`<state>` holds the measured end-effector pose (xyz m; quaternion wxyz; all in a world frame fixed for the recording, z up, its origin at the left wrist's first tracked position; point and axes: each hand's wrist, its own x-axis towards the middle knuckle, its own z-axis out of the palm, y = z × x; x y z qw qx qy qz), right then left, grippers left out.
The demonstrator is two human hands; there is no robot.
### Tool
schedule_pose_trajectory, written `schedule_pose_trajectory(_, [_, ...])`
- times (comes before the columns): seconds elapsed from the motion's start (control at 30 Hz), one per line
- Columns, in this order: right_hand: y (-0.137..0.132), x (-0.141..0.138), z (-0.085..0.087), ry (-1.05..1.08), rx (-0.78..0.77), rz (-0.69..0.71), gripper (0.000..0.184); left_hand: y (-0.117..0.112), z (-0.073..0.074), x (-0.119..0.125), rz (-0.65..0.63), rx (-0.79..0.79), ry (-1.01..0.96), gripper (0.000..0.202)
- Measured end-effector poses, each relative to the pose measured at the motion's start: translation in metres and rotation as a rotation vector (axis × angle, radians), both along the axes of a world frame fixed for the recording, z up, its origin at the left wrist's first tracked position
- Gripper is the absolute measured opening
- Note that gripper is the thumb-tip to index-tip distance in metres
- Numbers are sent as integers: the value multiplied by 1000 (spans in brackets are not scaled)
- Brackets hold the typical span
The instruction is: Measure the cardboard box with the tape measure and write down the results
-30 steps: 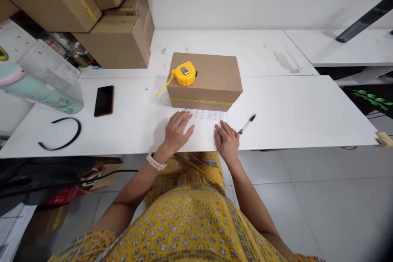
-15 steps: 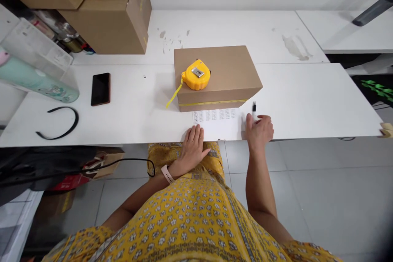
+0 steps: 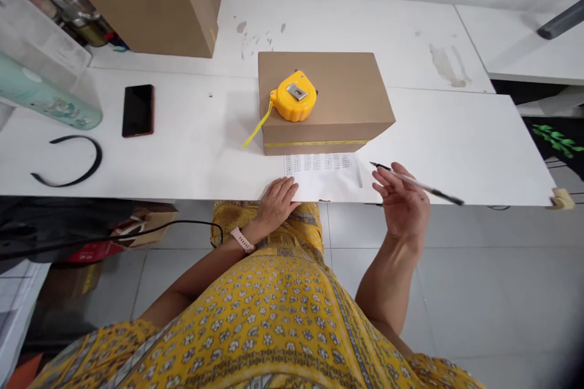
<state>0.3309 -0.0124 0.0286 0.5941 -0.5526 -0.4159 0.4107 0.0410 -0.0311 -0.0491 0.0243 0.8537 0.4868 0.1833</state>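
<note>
A pen (image 3: pixel 426 186) lies slantwise across the fingers of my right hand (image 3: pixel 406 203), palm turned up, with its dark tip pointing left. My right hand is closed on it near the table's front edge. My left hand (image 3: pixel 278 194) rests flat with fingers stretched, at the lower left corner of a white sheet of paper (image 3: pixel 319 181) bearing columns of small writing. Just beyond the paper stands a closed cardboard box (image 3: pixel 337 91). On top of the box sits a yellow tape measure (image 3: pixel 296 97), its yellow strap hanging over the left side.
To the left lie a phone (image 3: pixel 138 110) and a black headband (image 3: pixel 97 161), with a mint-green bottle (image 3: pixel 55 100) behind. Larger cardboard boxes (image 3: pixel 146 0) stand at the back left. A grey bar (image 3: pixel 561 20) juts in at the right. The white table (image 3: pixel 465 146) ends near my body.
My right hand has lifted, moved right and turned palm up with the pen, which swung from upright to slantwise. My left hand stays by the paper. The view has shifted slightly.
</note>
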Motion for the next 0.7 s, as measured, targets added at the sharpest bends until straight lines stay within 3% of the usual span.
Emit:
schedule_pose_trajectory(0.13, [-15, -45, 13, -17, 67, 97, 31, 0, 1, 1, 9, -24, -14, 42])
schedule_pose_trajectory(0.37, [20, -122, -28, 37, -119, 372, 64, -2, 4, 4, 31, -89, 1, 44])
schedule_pose_trajectory(0.5, [35, -135, -47, -85, -125, 297, 48, -2, 4, 4, 24, -82, -2, 45])
schedule_pose_trajectory(0.6, [39, -135, -53, -195, -86, 206, 44, -3, 3, 4, 9, -52, 3, 45])
schedule_pose_trajectory(0.7, [41, -133, -55, -204, -63, 219, 40, -4, 1, 4, -4, -30, 13, 45])
